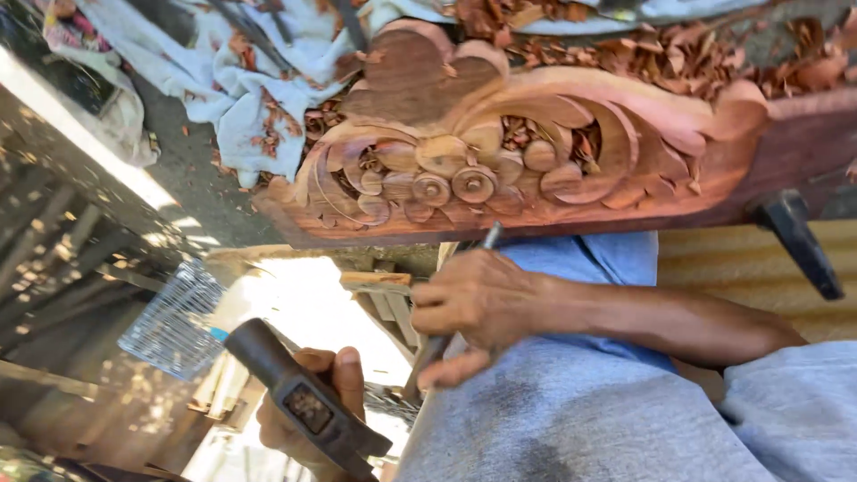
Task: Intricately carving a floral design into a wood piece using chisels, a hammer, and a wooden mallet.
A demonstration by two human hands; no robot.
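- Carved wooden panel [500, 152] lying across the top, strewn with shavings [678, 49].
- Just below panel: right hand [473, 299], fingers clenched around chisel [446, 312].
- Further below: left hand [312, 411], fingers gripping mallet [299, 393].

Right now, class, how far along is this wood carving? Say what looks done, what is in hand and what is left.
Done: the scrolls and round flowers on the carved board are shaped, and shavings lie on it. In hand: one hand holds a chisel near the lower edge, and the other hand holds a mallet. Left: the surfaces look rough and unsanded.
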